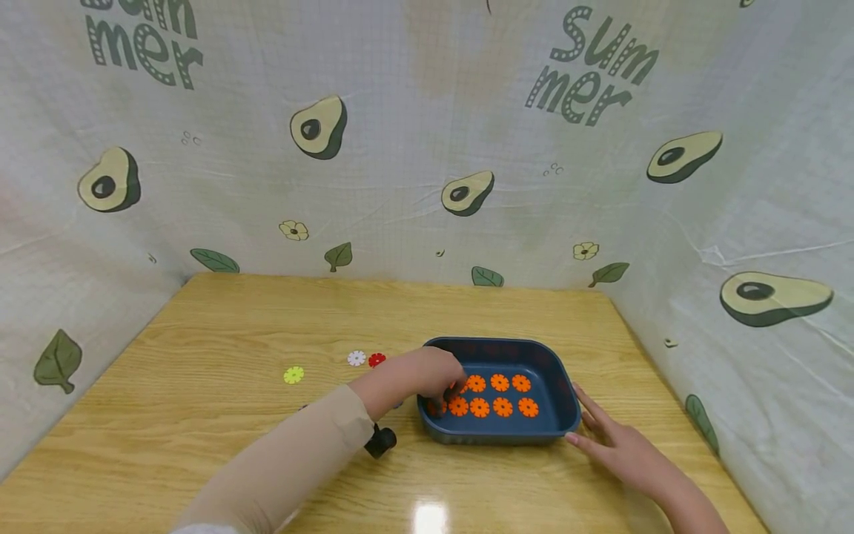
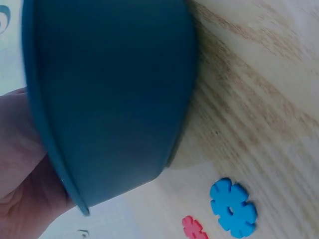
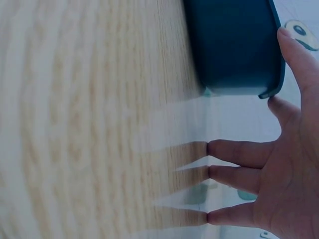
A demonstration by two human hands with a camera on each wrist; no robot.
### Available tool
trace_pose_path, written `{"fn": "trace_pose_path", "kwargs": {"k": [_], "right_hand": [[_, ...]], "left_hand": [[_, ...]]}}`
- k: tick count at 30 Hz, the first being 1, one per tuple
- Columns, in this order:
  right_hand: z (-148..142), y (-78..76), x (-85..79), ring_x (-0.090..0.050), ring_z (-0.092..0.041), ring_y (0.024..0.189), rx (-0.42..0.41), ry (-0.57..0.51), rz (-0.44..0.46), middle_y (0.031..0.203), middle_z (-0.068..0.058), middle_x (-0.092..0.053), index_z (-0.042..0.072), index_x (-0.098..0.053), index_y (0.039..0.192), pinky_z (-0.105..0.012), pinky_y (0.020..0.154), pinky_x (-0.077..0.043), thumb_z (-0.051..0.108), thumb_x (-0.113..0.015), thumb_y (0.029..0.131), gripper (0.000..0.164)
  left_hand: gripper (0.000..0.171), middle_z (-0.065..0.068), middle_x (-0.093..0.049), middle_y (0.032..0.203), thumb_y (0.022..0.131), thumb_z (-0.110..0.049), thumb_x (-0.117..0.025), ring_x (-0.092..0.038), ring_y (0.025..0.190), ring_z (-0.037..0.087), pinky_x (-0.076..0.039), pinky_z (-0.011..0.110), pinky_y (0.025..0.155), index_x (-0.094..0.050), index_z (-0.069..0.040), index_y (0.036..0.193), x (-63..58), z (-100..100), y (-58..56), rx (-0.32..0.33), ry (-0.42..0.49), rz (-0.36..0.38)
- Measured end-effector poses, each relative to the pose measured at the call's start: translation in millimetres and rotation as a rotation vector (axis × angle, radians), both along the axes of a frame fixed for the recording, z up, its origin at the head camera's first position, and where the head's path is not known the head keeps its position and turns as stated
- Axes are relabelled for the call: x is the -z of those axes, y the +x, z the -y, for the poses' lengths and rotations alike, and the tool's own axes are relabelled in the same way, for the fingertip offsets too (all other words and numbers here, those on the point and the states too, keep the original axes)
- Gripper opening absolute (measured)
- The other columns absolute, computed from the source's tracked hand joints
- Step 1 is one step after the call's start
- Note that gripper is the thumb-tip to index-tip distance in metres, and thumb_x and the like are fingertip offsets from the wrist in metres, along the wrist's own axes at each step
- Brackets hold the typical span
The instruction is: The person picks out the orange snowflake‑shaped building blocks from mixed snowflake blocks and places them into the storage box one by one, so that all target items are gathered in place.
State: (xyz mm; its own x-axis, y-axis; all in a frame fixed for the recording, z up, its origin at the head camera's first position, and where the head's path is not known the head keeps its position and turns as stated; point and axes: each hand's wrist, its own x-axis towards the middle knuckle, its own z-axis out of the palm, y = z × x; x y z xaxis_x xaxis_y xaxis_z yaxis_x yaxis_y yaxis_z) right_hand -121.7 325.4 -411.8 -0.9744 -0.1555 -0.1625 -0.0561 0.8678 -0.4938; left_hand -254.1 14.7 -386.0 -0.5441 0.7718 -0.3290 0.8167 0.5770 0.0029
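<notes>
A dark blue tray (image 1: 502,436) stands on the wooden table, with several orange notched discs (image 1: 500,383) laid in two rows on its floor. My left hand (image 1: 435,371) reaches over the tray's left end, fingers pointing down at an orange disc (image 1: 437,407) in the near row. Whether they pinch it is hidden; the left wrist view shows the hand (image 2: 22,164) mostly behind the tray wall (image 2: 109,99). At the tray's right end, my right hand (image 1: 623,452) rests its thumb and index finger against the rim (image 3: 279,55); the other fingers are spread on the table.
Left of the tray lie a yellow disc (image 1: 293,374), a white disc (image 1: 356,358) and a red disc (image 1: 376,360). The left wrist view shows a blue disc (image 2: 233,207) near the tray. Patterned cloth (image 1: 400,148) hangs behind the table and along both sides.
</notes>
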Motion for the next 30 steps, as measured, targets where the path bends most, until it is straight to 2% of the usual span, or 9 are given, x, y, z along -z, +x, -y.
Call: {"fn": "trace_pose_path", "kwargs": {"k": [8,15,19,23,26,30], "right_hand": [[1,-0.3,-1.5,-0.041,-0.059,0.122,-0.006,0.004,0.006,0.135,-0.03,-0.049,0.024,-0.011,0.158,-0.07,0.09,-0.035,0.05,-0.058,0.095,0.083],[2,0.2,-4.6,-0.047,-0.056,0.118,-0.033,0.011,-0.05,0.129,-0.03,-0.055,0.019,-0.016,0.158,-0.069,0.09,-0.036,0.048,-0.06,0.094,0.082],[3,0.6,-7.5,-0.048,-0.055,0.118,-0.038,0.035,-0.076,0.133,-0.032,-0.051,0.019,-0.019,0.157,-0.067,0.09,-0.038,0.052,-0.06,0.093,0.083],[2,-1.2,-11.1,-0.047,-0.053,0.121,-0.035,0.097,-0.142,0.139,-0.032,-0.045,0.021,-0.024,0.156,-0.066,0.089,-0.04,0.059,-0.061,0.089,0.085],[1,-3.6,-14.1,-0.045,-0.052,0.123,-0.05,0.159,-0.223,0.139,-0.03,-0.046,0.019,-0.031,0.154,-0.068,0.09,-0.037,0.062,-0.062,0.086,0.086],[-1,-6.4,-17.6,-0.04,-0.05,0.128,-0.084,0.232,-0.307,0.143,-0.026,-0.044,0.019,-0.036,0.151,-0.073,0.093,-0.029,0.063,-0.064,0.084,0.085]], "left_hand": [[0.03,-0.015,-0.062,0.087,0.076,-0.042,-0.082,-0.053,0.073,0.003,-0.046,0.022,0.063,-0.07,-0.026,0.098,-11.9,16,5.2,0.008,0.093,-0.038],[0.031,-0.011,-0.061,0.091,0.078,-0.045,-0.08,-0.056,0.077,0.007,-0.046,0.024,0.063,-0.07,-0.025,0.1,-23.3,30,17.0,0.005,0.141,-0.139],[0.034,-0.009,-0.062,0.091,0.078,-0.047,-0.079,-0.055,0.076,0.006,-0.046,0.023,0.063,-0.071,-0.024,0.102,-26.9,40,23.3,-0.017,0.196,-0.158],[0.036,-0.007,-0.065,0.099,0.079,-0.043,-0.08,-0.059,0.082,0.007,-0.049,0.024,0.068,-0.071,-0.022,0.107,-30.3,52,29.6,-0.054,0.265,-0.168],[0.037,-0.006,-0.065,0.098,0.078,-0.041,-0.082,-0.06,0.081,0.008,-0.05,0.026,0.069,-0.071,-0.021,0.107,-33.2,62,34.1,-0.091,0.314,-0.188],[0.036,-0.006,-0.064,0.092,0.076,-0.045,-0.081,-0.058,0.075,0.008,-0.049,0.026,0.066,-0.071,-0.023,0.103,-36.2,76,39.9,-0.11,0.364,-0.268]]}}
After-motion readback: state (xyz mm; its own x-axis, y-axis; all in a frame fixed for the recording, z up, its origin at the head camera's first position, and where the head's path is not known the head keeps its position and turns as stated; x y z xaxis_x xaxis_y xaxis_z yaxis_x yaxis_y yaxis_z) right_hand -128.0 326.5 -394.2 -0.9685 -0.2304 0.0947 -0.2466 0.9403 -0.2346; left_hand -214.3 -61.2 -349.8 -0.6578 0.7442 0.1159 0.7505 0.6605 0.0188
